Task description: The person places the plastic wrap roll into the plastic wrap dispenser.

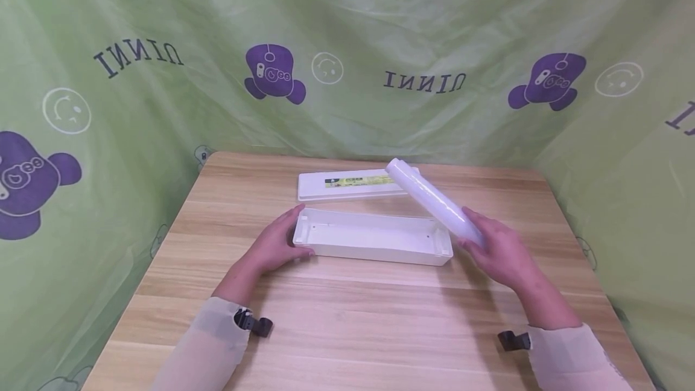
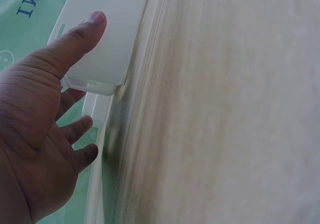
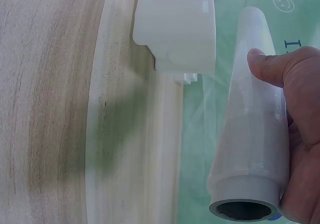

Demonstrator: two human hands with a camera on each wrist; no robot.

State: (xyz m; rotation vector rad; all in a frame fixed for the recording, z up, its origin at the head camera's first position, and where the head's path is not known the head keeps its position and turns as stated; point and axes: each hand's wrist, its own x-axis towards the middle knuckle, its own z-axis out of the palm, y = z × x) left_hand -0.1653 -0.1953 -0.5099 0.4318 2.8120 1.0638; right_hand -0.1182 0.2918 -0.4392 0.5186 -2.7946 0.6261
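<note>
A long white plastic box (image 1: 374,231) without its lid lies across the middle of the wooden table. My left hand (image 1: 277,240) grips its left end; in the left wrist view the thumb (image 2: 82,39) lies along the outer front wall and the other fingers reach round the end. My right hand (image 1: 499,249) holds a roll of clear cling film (image 1: 434,198) by its near end, slanted up and to the left above the box's right end. The right wrist view shows the roll's hollow core (image 3: 245,210) and the thumb pressed along the wrapped film.
Behind the box lies its white lid (image 1: 315,189) with a yellow-green label, partly covered by the roll in the head view. A green curtain (image 1: 358,119) with purple figures hangs behind the table (image 1: 347,324) and along both sides.
</note>
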